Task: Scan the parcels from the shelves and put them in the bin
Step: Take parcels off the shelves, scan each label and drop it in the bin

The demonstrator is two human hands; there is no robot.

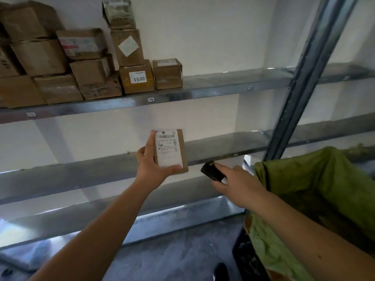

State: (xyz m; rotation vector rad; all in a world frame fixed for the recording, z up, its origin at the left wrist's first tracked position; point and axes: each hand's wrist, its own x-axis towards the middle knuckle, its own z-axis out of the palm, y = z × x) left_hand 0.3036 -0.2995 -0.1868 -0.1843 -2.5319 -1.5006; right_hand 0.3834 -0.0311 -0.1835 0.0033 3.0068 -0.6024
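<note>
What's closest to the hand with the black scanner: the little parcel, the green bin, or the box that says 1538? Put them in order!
From the right hand:
1. Green bin, just right of it.
2. Little parcel, to its left, in the left hand.
3. Box marked 1538, up on the upper shelf.

Brown parcel [183,153], green bin [316,191]

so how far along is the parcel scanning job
Done: the two lower shelves in view look cleared. In hand: the left hand holds a small parcel label-up, the right hand aims a scanner at it. Left: binning it in the green-lined bin and the boxes stacked on the top shelf.
</note>
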